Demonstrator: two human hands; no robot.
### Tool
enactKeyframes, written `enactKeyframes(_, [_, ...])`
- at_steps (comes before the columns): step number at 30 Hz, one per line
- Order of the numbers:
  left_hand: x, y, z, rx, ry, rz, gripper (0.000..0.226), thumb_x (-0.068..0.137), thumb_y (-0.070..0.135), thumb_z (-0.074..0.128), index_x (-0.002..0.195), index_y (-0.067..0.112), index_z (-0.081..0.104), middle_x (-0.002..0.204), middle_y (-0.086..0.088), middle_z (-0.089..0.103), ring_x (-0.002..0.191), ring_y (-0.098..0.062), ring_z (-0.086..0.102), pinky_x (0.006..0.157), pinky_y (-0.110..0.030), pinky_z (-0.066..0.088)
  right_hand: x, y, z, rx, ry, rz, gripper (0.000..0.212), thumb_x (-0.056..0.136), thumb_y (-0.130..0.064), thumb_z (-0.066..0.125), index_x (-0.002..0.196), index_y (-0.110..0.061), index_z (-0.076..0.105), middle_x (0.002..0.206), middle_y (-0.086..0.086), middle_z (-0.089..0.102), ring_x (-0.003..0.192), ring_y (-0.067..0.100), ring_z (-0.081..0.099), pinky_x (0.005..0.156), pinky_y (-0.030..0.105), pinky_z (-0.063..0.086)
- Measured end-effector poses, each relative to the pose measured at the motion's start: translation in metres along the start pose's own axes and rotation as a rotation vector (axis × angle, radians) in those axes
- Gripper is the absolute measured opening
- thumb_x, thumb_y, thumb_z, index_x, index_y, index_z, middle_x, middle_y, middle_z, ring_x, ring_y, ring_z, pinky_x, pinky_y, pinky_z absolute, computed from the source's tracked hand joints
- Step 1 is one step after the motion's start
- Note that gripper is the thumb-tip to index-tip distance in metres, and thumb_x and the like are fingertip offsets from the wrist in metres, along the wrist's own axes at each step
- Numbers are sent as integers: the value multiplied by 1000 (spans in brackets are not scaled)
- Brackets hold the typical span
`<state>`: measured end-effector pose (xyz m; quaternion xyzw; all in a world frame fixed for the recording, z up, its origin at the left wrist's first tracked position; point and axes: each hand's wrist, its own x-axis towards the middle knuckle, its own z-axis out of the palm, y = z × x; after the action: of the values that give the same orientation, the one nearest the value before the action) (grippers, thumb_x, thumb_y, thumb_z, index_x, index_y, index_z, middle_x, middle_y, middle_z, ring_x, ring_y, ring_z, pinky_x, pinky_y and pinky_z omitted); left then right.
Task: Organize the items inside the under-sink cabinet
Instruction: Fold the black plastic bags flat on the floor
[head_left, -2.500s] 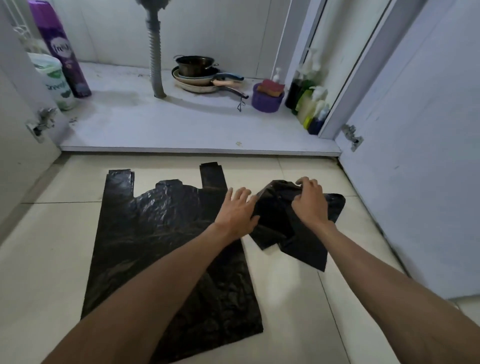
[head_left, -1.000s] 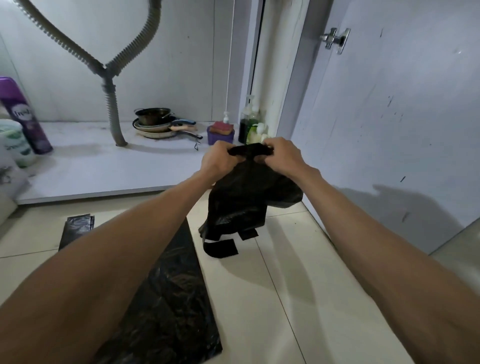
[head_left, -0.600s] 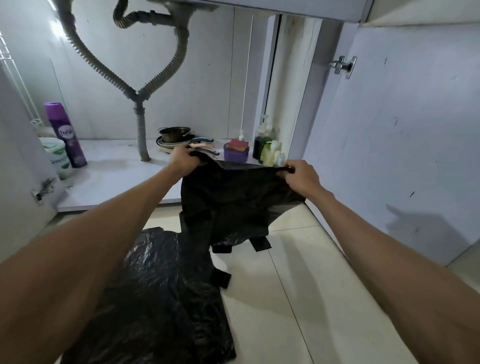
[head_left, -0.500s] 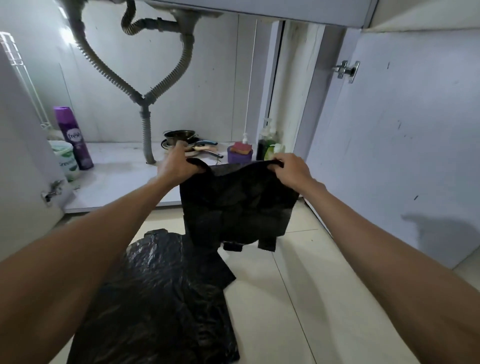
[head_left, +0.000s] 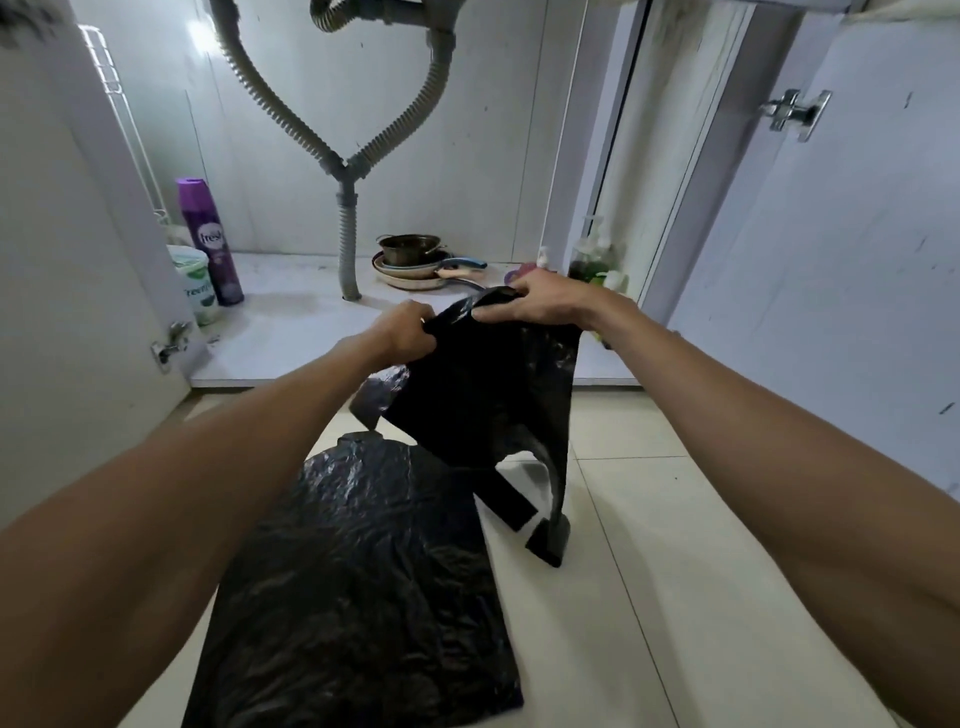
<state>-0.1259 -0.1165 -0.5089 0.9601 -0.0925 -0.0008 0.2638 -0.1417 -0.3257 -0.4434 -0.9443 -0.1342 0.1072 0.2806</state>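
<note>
Head view. We find the left hand (head_left: 408, 332) and the right hand (head_left: 540, 306) raised close together in front of the open under-sink cabinet (head_left: 291, 332). Both have their fingers curled and pinching the top edge of a black plastic bag (head_left: 488, 395). The bag hangs free below them, its handle strips dangling just above the floor tiles (head_left: 649, 571).

In our judgement the step in hand is straightening this bag for folding. To do it well, we advise keeping both pinches on the same edge, drawing the hands apart until the film hangs flat, then lowering it squarely onto the tiles before creasing. Thin film of this kind will likely slip and bunch under an uneven grip.

Count:
- Black bags: two, one held and a second bag (head_left: 358, 571) lying flat on the floor.
- Purple spray can (head_left: 210, 241): one.
- White tub (head_left: 197, 288): one, just beside the can.
- Stack of pans (head_left: 415, 262): one.
- Corrugated drain hoses (head_left: 345, 171): two, joining into one.
- Bottles (head_left: 597, 260) at the right: partly hidden, so we cannot tell the number.
</note>
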Motion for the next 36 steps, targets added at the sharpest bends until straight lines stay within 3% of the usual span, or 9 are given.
enactKeyframes(3, [1, -15, -9, -113, -16, -45, 18, 86, 7, 51, 102, 14, 55, 94, -12, 60, 84, -26, 57, 69, -31, 45, 6, 8, 10, -133, -103, 55, 74, 65, -67, 76, 119, -18, 63, 104, -5, 67, 99, 18, 65, 94, 35, 52])
enactKeyframes(7, [-2, -42, -20, -40, -14, -99, 27, 88, 18, 49, 114, 13, 54, 109, -12, 58, 99, -29, 56, 86, -38, 49, 32, 6, 39, -367, -168, 127, 72, 56, -63, 83, 106, -15, 64, 100, 1, 68, 90, 20, 65, 87, 40, 55])
enactKeyframes(10, [-12, -58, -28, 187, 49, -61, 46, 83, 56, 57, 109, 18, 54, 104, -5, 61, 92, -26, 56, 76, -35, 45, 56, 3, 55, -445, -75, 101, 60, 61, -50, 86, 99, -8, 67, 96, 6, 68, 86, 25, 65, 76, 38, 55])
enactKeyframes(13, [-23, -78, -43, 482, -44, -32, 76, 60, 86, 58, 101, 22, 53, 89, 2, 58, 84, -23, 57, 68, -33, 40, 83, -10, 68, -472, 35, 72, 43, 69, -45, 83, 89, -12, 63, 90, 8, 65, 82, 28, 62, 65, 33, 48])
enactKeyframes(17, [-24, -117, -56, 806, -50, -98, 45, 77, 49, 70, 108, 18, 62, 104, -5, 67, 96, -27, 64, 72, -31, 44, 107, -24, 90, -502, 182, 13, 3, 83, -17, 64, 82, -15, 63, 87, 8, 63, 85, 32, 62, 61, 30, 38])
enactKeyframes(22, [-13, -147, -74, 880, 164, -112, 23, 87, 11, 56, 110, 9, 61, 109, -15, 66, 101, -33, 64, 78, -36, 48, 131, -31, 103, -504, 519, -103, 19, 74, 0, 58, 85, -13, 66, 85, 8, 66, 84, 34, 64, 60, 33, 38])
enactKeyframes(24, [0, -150, -84, 858, 286, -78, 23, 88, 5, 54, 110, 7, 59, 105, -18, 66, 96, -36, 64, 76, -38, 48, 139, -35, 103, -472, 653, -122, 25, 71, 3, 55, 89, -12, 64, 79, 6, 64, 76, 32, 59, 56, 32, 36])
enactKeyframes(29, [23, -142, -109, 738, 559, -16, 22, 86, -1, 52, 107, 4, 53, 86, -21, 66, 78, -39, 63, 63, -38, 43, 144, -46, 91, -242, 869, -174, 19, 66, -1, 47, 71, -14, 34, 54, 2, 32, 55, 29, 29, 47, 35, 9])
enactKeyframes(36, [7, -143, -99, 495, 744, 125, 9, 92, 16, 51, 91, 7, 53, 78, -11, 64, 63, -28, 55, 59, -38, 47, 134, -43, 92, -129, 981, -296, 22, 76, -2, 51, 73, -17, 35, 56, 2, 43, 53, 25, 37, 46, 34, 15])
